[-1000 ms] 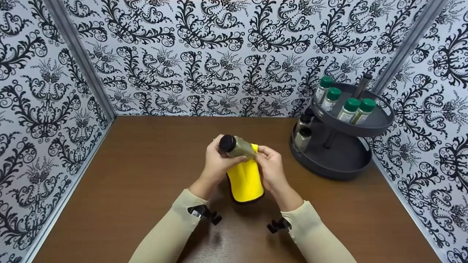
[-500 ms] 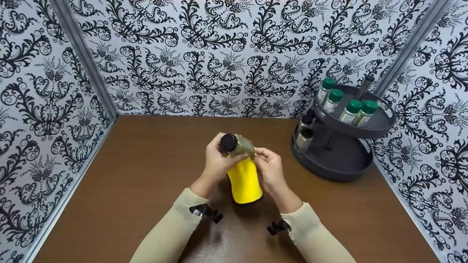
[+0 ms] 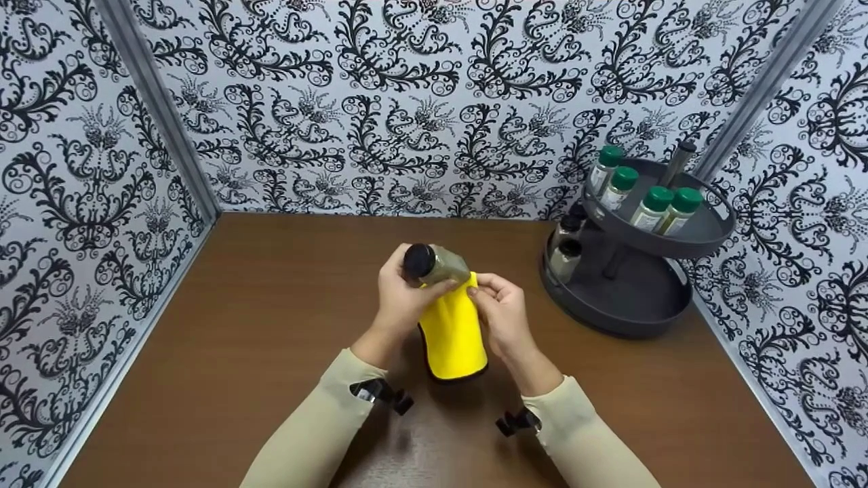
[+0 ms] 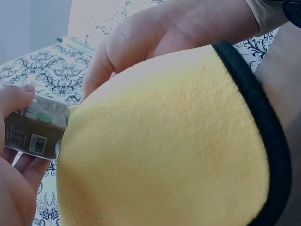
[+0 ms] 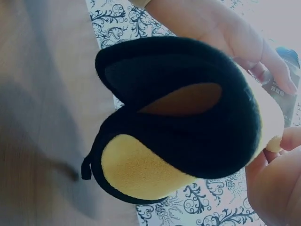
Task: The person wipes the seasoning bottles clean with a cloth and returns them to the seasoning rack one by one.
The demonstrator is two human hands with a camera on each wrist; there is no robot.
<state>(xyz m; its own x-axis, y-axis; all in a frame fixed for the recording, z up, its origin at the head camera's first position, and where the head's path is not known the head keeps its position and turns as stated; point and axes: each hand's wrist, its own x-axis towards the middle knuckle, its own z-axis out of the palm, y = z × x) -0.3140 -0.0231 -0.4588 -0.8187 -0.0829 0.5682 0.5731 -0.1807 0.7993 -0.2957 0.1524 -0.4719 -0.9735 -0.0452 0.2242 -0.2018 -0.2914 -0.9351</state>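
My left hand (image 3: 400,293) grips a clear spice jar (image 3: 445,266) with a black cap, tilted so the cap points left toward the hand. Greenish contents fill much of it, and a barcode label shows on the jar (image 4: 40,134) in the left wrist view. At the jar's base, my right hand (image 3: 503,312) pinches the upper end of a yellow cloth (image 3: 456,342) with black edging. The cloth hangs below the jar and above the table. In the right wrist view its dark underside and the folded yellow cloth (image 5: 141,167) show. The left fingers behind the jar are hidden.
A dark two-tier round rack (image 3: 630,318) stands at the right back. Several green-capped jars (image 3: 614,193) sit on its upper tier, and black-capped jars (image 3: 564,261) on the lower one. Patterned walls (image 3: 420,108) enclose the brown table (image 3: 271,298).
The cloth's upper end passed from beside the jar's base to behind it, and now shows below the base at the right fingers. The jar shifted slightly up and left. Both forearms stay nearly still.
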